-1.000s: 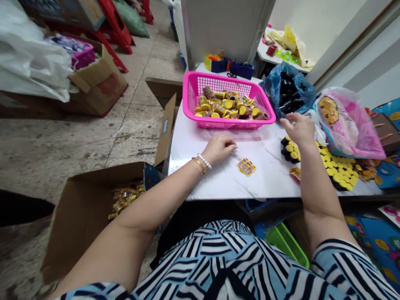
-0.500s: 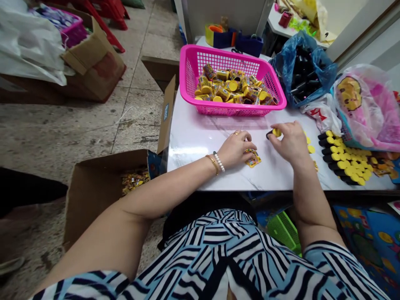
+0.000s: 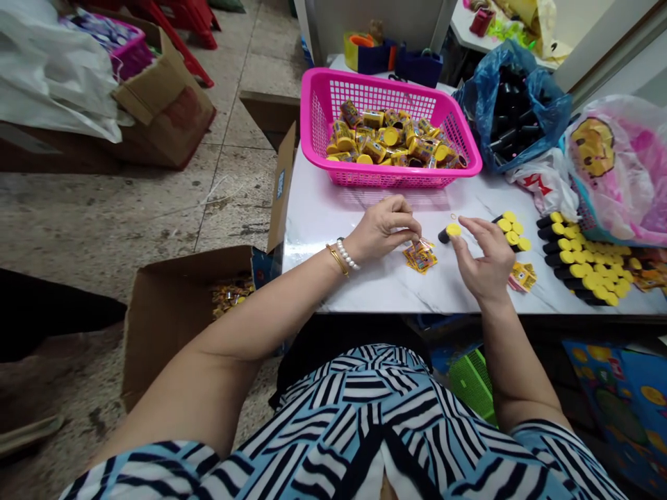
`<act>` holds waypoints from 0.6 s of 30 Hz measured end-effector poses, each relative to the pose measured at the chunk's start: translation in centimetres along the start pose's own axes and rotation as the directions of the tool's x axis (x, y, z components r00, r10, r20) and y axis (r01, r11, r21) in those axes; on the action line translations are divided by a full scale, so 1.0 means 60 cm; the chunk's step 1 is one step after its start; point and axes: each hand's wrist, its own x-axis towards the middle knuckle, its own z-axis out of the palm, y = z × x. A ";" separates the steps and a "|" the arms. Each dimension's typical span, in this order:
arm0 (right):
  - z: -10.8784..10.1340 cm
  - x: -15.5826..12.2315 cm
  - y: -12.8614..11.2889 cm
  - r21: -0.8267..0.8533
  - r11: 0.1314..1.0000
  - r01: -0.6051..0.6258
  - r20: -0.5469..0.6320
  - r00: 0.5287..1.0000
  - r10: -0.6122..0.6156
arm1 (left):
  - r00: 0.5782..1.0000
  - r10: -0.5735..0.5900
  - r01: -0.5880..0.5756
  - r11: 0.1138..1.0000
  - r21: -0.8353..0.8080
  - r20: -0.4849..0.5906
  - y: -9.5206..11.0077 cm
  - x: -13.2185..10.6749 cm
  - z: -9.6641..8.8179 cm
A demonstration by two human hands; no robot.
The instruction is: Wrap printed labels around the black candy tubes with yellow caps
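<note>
My left hand rests over a small stack of colourful foil packets on the white marble-look table, its fingertips at the stack's top edge. My right hand is to the right, fingers apart, with the tips beside a short black tube with a yellow cap. Further right lie a few more capped tubes and another packet. A dense group of black tubes with yellow caps sits at the table's right end.
A pink plastic basket holds yellow-capped wrapped items. A blue bag of black tubes and a pink plastic bag stand behind. An open cardboard box with wrapped items stands left of the table, above a tiled floor.
My right hand has come from beside the blue bag to the table's middle, and my left hand has moved onto the packets. More packets and capped tubes now lie near my hands.
</note>
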 end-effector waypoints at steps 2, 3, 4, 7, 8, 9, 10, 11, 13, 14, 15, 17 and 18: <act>-0.012 -0.005 -0.022 0.263 0.950 -0.170 0.117 0.983 0.144 | 0.997 0.070 -0.069 0.997 -0.041 0.032 0.014 0.001 -0.006; -0.014 -0.005 -0.030 0.386 0.874 -0.296 0.274 0.941 0.197 | 0.993 0.107 -0.104 0.993 -0.062 0.052 0.022 0.001 -0.005; -0.015 -0.005 -0.034 0.467 0.769 -0.435 0.460 0.863 0.209 | 0.988 0.139 -0.133 0.988 -0.084 0.068 0.028 0.001 -0.004; -0.001 -0.005 -0.035 0.469 0.475 -0.744 0.801 0.585 0.126 | 0.981 0.171 -0.156 0.977 -0.144 0.095 0.038 0.001 0.001; 0.008 -0.007 -0.034 0.458 0.416 -0.786 0.825 0.550 0.131 | 0.984 0.151 -0.133 0.976 -0.172 0.092 0.039 0.002 0.000; 0.018 -0.009 -0.033 0.468 0.372 -0.802 0.816 0.553 0.165 | 0.992 0.103 -0.085 0.974 -0.211 0.076 0.038 0.002 -0.001; 0.028 -0.011 -0.034 0.496 0.342 -0.798 0.785 0.580 0.218 | 0.998 0.022 -0.006 0.964 -0.266 0.055 0.036 0.003 -0.004; 0.038 -0.014 -0.035 0.537 0.325 -0.779 0.732 0.621 0.279 | 0.995 -0.091 0.101 0.937 -0.334 0.046 0.034 0.005 -0.007; 0.055 -0.017 -0.040 0.632 0.324 -0.704 0.590 0.708 0.387 | 0.934 -0.335 0.352 0.816 -0.459 0.122 0.028 0.007 -0.015; 0.061 -0.017 -0.044 0.665 0.339 -0.665 0.524 0.740 0.422 | 0.884 -0.425 0.464 0.739 -0.489 0.195 0.026 0.009 -0.019; 0.065 -0.017 -0.048 0.677 0.362 -0.641 0.485 0.758 0.436 | 0.835 -0.481 0.547 0.675 -0.494 0.267 0.023 0.010 -0.022; 0.069 -0.011 -0.056 0.651 0.416 -0.635 0.489 0.770 0.410 | 0.780 -0.520 0.625 0.624 -0.469 0.349 0.019 0.011 -0.026; 0.070 -0.007 -0.059 0.632 0.439 -0.638 0.509 0.770 0.385 | 0.778 -0.520 0.628 0.631 -0.455 0.353 0.018 0.011 -0.027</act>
